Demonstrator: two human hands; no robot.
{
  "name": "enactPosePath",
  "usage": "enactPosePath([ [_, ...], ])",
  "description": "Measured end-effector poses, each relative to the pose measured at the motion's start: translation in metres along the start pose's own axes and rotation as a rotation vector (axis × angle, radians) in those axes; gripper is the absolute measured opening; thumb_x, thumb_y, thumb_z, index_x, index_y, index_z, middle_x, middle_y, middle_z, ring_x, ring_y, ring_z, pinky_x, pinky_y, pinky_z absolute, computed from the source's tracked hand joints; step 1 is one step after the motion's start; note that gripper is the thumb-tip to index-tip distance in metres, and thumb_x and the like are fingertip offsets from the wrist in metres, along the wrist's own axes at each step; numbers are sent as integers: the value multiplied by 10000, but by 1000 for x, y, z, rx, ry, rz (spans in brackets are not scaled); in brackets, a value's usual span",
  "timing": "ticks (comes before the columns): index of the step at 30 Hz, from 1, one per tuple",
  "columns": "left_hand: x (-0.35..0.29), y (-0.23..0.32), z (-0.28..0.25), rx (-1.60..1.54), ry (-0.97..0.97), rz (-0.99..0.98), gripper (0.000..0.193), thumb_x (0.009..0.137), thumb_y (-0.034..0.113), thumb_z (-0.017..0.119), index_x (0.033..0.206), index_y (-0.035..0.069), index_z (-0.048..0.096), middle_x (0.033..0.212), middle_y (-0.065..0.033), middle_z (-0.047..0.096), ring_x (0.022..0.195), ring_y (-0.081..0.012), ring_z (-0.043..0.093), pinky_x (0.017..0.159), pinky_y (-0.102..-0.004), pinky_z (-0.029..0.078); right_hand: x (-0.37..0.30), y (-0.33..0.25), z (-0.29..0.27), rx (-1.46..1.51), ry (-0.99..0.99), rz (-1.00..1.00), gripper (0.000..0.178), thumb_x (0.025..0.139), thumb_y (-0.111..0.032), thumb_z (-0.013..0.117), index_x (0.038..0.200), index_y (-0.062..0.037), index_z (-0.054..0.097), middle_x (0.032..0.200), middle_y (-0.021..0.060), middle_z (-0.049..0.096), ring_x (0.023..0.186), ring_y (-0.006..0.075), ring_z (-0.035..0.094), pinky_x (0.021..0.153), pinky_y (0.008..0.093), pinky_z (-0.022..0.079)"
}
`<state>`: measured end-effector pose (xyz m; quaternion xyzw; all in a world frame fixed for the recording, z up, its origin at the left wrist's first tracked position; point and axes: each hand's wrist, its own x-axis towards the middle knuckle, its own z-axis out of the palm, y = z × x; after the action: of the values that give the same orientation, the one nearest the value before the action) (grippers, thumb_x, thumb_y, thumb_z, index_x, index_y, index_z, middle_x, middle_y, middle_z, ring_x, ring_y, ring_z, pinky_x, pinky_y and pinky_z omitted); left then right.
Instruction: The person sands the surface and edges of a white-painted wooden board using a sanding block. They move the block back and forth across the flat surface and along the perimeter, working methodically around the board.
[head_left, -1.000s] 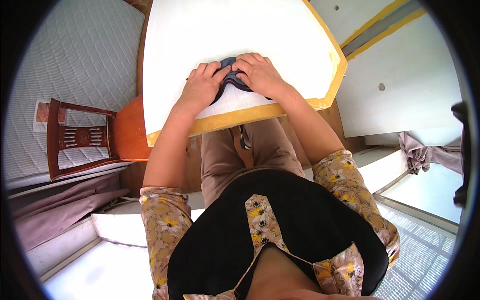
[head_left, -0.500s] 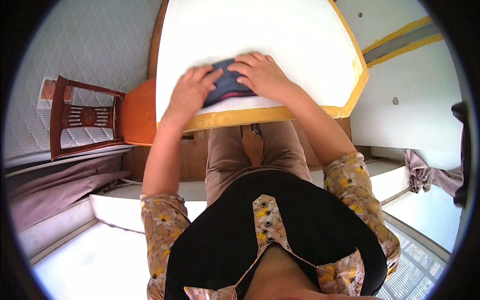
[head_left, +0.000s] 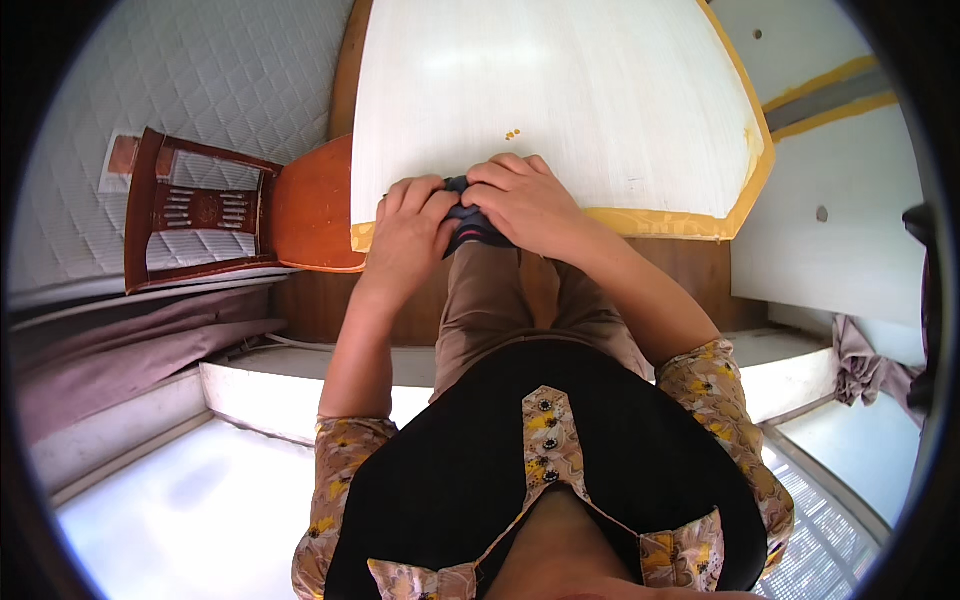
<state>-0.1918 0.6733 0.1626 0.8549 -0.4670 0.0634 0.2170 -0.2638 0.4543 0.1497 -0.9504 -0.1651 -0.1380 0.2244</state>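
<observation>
A dark blue piece of folded cloth (head_left: 478, 231) with a thin red-pink stripe lies bunched at the near edge of the white table (head_left: 600, 110). Part of it hangs over that edge, above my lap. My left hand (head_left: 408, 225) grips its left side with curled fingers. From the right, my right hand (head_left: 522, 205) presses on the cloth, its fingers bent over the upper part. Both hands cover much of the fabric, so its full shape is hidden.
Beyond my hands, several small yellow-orange bits (head_left: 513, 134) show on the tabletop. Yellow tape (head_left: 660, 222) runs along the table's edge. To the left stands a reddish-brown wooden chair (head_left: 315, 205), beside a quilted pale mattress (head_left: 250, 90). A white panel (head_left: 850, 200) stands at right.
Both hands have drawn the cloth toward me, from the tabletop to the near edge. It is now more bunched, and the small yellow-orange bits have come into sight.
</observation>
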Motion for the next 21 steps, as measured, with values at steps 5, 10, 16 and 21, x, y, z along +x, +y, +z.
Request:
enactPosePath([
  [5,53,-35,19,173,82,-59,330,902,73,685,1231,94,678,1280,-138,638,1178,-381,584,1018,-459,483,61,42,9,-123,112,22,210,912,-130,632,1100,-156,722,1308,42,632,1244,271,562,1040,422,437],
  [10,66,-89,0,257,99,-153,331,918,58,658,1244,110,674,1342,-118,635,1179,-395,582,1020,-474,474,123,34,41,-87,7,-18,248,936,-181,620,1158,-188,730,1285,18,635,1271,275,533,1037,480,425],
  [16,-14,-24,-5,145,73,-206,381,896,20,678,1261,128,672,1377,-100,606,1257,-368,529,1074,-482,425,52,6,23,-46,-91,-209,289,916,-163,616,1187,-202,708,1258,6,606,1202,266,533,1004,455,436],
  [21,7,26,19,31,87,-110,382,880,65,705,1254,143,701,1342,-60,626,1246,-316,541,1049,-446,428,-9,17,-14,-29,33,-113,252,889,-128,644,1129,-179,700,1261,5,621,1232,257,536,970,454,440],
])
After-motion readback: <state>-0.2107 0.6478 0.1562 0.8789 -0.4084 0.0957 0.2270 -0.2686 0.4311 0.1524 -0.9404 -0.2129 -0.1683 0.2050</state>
